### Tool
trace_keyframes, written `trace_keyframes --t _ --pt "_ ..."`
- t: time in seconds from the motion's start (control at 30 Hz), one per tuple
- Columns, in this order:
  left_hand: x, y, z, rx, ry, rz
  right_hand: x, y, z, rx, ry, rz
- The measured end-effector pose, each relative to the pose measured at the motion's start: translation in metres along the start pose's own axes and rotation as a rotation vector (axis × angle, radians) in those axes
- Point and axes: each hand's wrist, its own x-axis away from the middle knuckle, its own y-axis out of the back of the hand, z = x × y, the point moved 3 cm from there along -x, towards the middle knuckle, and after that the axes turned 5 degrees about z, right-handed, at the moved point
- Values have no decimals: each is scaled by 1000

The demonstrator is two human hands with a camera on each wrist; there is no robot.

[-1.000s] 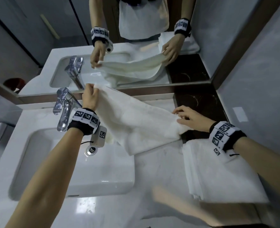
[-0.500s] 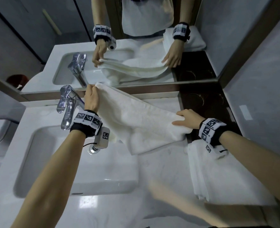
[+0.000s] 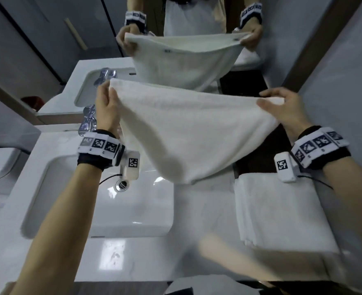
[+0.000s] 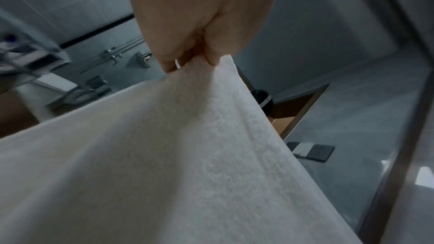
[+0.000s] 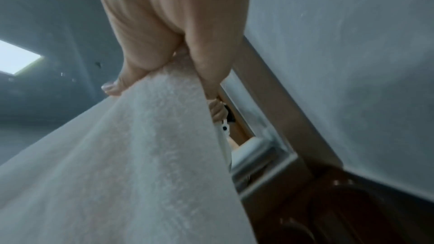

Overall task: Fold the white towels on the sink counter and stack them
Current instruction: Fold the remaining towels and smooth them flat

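While the towel [image 3: 188,133] hangs above the sink [image 3: 103,211], left hand [image 3: 106,109] and right hand [image 3: 286,109] pinch its corners — taut

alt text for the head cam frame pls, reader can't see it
Both hands, left hand and right hand, pinch the top corners of a white towel, holding it stretched above a white sink counter. A stack of folded white towels lies at right; a mirror behind reflects the scene.
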Motion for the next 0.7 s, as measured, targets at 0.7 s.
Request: trace_keyframes --t 0.7 --pt "99 -12 -87 42 -119 -190 54 101 108 64 292 -490"
